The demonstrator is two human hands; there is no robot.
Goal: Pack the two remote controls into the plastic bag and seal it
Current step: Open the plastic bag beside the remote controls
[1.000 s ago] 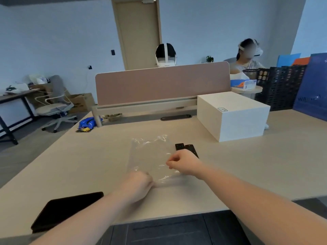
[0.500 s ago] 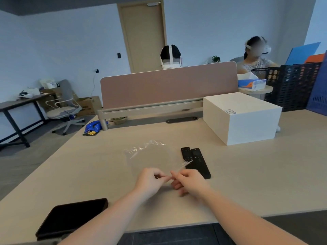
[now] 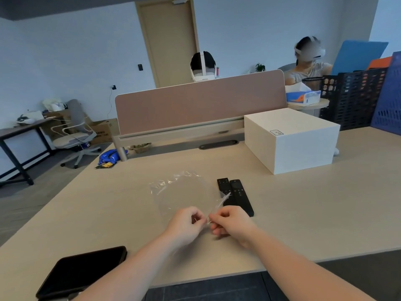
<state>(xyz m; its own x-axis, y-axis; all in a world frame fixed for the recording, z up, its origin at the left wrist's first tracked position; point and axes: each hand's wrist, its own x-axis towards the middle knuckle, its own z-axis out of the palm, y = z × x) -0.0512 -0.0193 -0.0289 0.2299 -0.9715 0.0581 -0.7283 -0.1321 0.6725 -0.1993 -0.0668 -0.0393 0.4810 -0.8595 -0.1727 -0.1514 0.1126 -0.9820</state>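
Note:
A clear plastic bag [image 3: 182, 192] lies on the beige table [image 3: 303, 205], its near edge lifted. My left hand [image 3: 186, 224] and my right hand [image 3: 232, 223] meet at that near edge, each pinching the film between thumb and fingers. Two black remote controls lie side by side just right of the bag: a shorter one [image 3: 224, 187] and a longer one [image 3: 242, 196]. A fold of the bag's edge overlaps the remotes. Both remotes are outside the bag.
A white box [image 3: 290, 137] stands at the back right of the table. A black tablet [image 3: 84, 270] lies at the near left edge. A pink divider screen [image 3: 199, 103] runs along the far side, with two people in headsets behind it.
My hands have come together at the bag's near edge; a second ago they were apart. The right hand has left the remotes uncovered. The view has shifted a little.

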